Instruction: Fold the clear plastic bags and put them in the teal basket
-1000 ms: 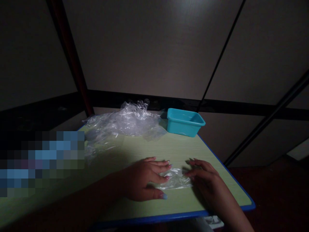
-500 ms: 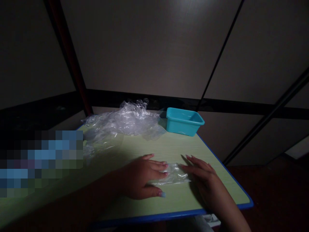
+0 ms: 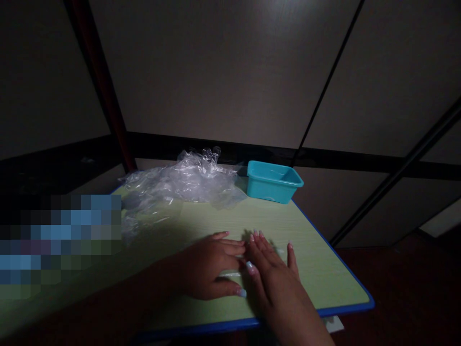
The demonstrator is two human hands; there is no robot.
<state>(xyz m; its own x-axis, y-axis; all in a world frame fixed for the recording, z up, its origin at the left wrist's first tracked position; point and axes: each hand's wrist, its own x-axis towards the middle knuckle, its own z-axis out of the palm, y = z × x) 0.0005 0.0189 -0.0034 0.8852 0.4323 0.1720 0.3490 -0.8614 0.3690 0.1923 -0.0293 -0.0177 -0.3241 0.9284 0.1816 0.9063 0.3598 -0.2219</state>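
A flat, folded piece of clear plastic (image 3: 231, 274) lies on the light green table, mostly hidden under my two hands. Palm down with its fingers stretched out, my left hand (image 3: 212, 264) rests on the left part of the plastic. My right hand (image 3: 275, 278) lies flat over its right part, fingers extended, its fingertips close beside those of the left. Behind them spreads a crumpled heap of thin clear plastic (image 3: 190, 178), with finger-shaped ends sticking up at its top like those of disposable gloves.
A turquoise rectangular basin (image 3: 272, 187) stands at the table's far right corner. The table (image 3: 324, 269) has a blue edge. Dark panelled walls (image 3: 216, 72) rise behind it. A pixelated patch covers the left side.
My right hand has moved left and come down flat over the plastic, covering the part that showed between the hands. My left hand has stayed in nearly the same place.
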